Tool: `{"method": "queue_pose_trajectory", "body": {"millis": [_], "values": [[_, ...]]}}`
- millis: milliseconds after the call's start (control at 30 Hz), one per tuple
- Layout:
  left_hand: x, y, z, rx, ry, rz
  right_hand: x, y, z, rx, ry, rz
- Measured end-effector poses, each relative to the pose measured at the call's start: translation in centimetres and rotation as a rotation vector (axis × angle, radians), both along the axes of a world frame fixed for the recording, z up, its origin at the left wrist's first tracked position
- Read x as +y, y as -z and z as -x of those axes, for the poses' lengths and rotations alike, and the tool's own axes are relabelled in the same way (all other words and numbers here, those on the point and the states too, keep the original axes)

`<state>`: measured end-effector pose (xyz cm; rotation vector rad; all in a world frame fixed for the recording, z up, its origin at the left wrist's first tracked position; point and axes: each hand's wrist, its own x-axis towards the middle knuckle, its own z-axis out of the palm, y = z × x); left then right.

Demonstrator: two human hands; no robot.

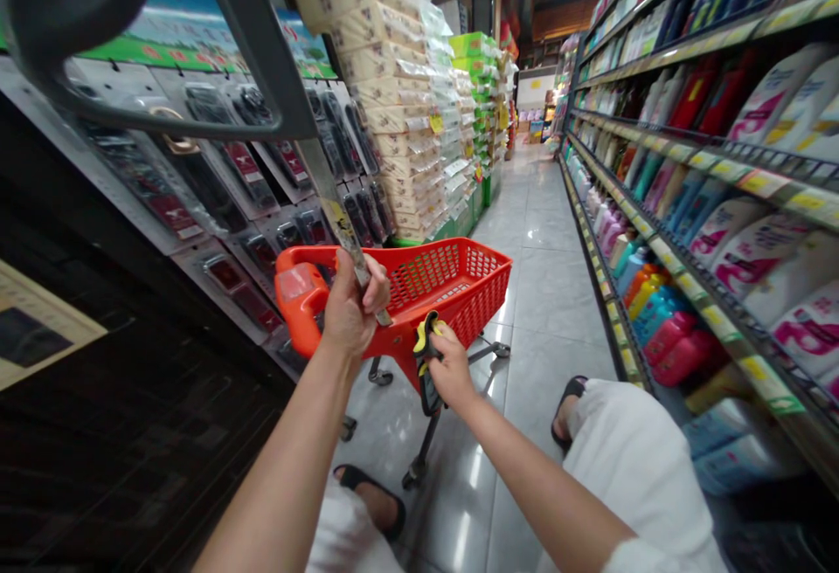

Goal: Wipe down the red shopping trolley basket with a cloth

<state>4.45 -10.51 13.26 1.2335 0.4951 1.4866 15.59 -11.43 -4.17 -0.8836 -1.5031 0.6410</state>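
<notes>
My left hand (350, 307) is closed around the flat metal handle of a dark frying pan (150, 40), which is raised up close to the camera at the upper left. A yellow and black label sits on the handle just above my fingers. My right hand (449, 368) is closed on a black and yellow handheld device (426, 355) beside the near rim of a red plastic shopping cart (452, 280). The cart stands on the tiled aisle floor right in front of me, its orange handle bar behind my left hand.
A wall of hanging packaged goods (249, 180) runs along the left. Stacked tissue packs (393, 93) stand behind the cart. Shelves of detergent bottles and pouches (721, 224) line the right. The tiled aisle (544, 232) stretches ahead. My sandalled feet show below.
</notes>
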Motion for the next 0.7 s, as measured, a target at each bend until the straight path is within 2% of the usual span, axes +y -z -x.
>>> {"method": "queue_pose_trajectory", "body": {"millis": [67,167,300,367,433,567,633,700], "values": [[0.0,0.0,0.0,0.005,0.005,-0.002,0.0,0.2,0.0,0.002,-0.023,0.017],[0.0,0.1,0.0,0.004,-0.002,-0.006,-0.4,2.0,-0.2,-0.124,0.020,0.089],[0.1,0.1,-0.1,-0.006,-0.011,-0.002,-1.3,5.5,-1.2,-0.418,0.075,0.183],[0.1,0.1,-0.1,-0.007,-0.006,0.000,-1.3,6.3,-2.2,-0.625,0.055,0.153],[-0.1,0.0,-0.3,-0.006,0.004,0.002,-0.7,6.0,-3.6,-0.841,0.017,0.075],[-0.5,-0.1,-0.7,-0.014,0.007,0.034,2.1,3.3,-6.8,-1.114,-0.094,-0.107],[-0.5,-0.2,-0.8,-0.016,-0.004,0.059,3.8,2.2,-8.3,-1.119,-0.025,-0.124],[-0.4,-0.3,-0.9,-0.014,-0.006,0.069,5.1,1.9,-9.3,-1.051,0.140,-0.076]]}}
